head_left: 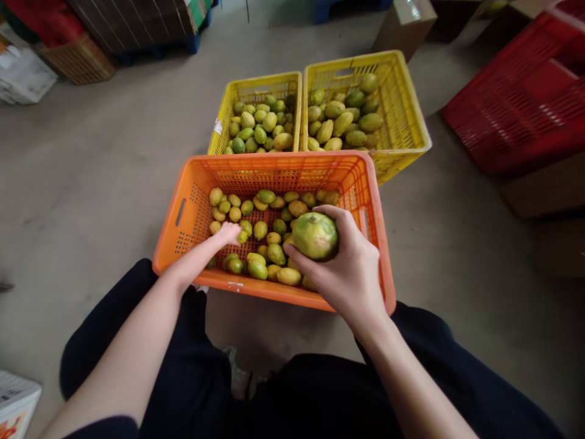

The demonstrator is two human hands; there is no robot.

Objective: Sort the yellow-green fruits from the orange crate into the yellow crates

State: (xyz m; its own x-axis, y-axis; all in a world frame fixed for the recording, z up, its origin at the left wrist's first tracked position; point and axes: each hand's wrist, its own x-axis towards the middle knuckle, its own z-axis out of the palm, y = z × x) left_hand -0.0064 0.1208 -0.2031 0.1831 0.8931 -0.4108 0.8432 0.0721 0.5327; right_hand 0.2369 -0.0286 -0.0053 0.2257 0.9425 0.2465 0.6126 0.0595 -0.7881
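Note:
My right hand (354,268) grips a large green-yellow papaya (315,235), holding it above the right side of an orange crate (274,297) with its stem end facing up. Down inside this crate, on the left, my left hand (230,233) has its fingers curled over a smaller yellow-green papaya (242,236); the fingertips are partly hidden. Several more green and yellow papayas (289,276) lie spread over the crate's floor, with bare mesh showing between some of them.
Two yellow crates (423,143) holding more papayas (335,110) stand just behind the orange one. Red crates (512,103) are at the right, near a cardboard box (404,27). A brown basket (78,60) sits at the far left on the grey floor (100,164).

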